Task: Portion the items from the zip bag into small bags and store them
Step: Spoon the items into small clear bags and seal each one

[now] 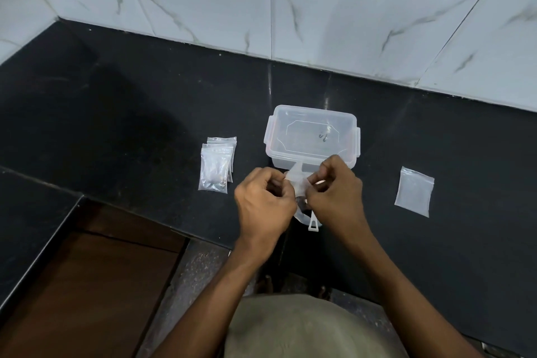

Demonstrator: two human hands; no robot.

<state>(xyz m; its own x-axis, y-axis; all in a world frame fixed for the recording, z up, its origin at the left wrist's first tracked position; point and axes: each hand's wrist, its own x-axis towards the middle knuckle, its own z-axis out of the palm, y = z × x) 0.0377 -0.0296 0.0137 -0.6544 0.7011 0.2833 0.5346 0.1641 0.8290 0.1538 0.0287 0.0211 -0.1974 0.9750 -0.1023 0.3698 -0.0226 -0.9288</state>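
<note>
My left hand (pixel 263 205) and my right hand (pixel 337 192) both pinch the top edge of one small clear bag (pixel 297 180), held just in front of the clear plastic container (pixel 312 136). Dark small items show at the bag's bottom between my hands. The container is open and holds a few small dark items. A stack of small filled clear bags (pixel 216 164) lies to the left of my hands. A single flat clear bag (pixel 414 190) lies to the right. A small white plastic scoop (pixel 313 222) lies below my hands, partly hidden.
The black stone counter (pixel 145 125) runs back to a white marble-tiled wall (pixel 290 9). Its front edge drops to a brown wooden surface (pixel 87 285) at the lower left. My body fills the bottom middle.
</note>
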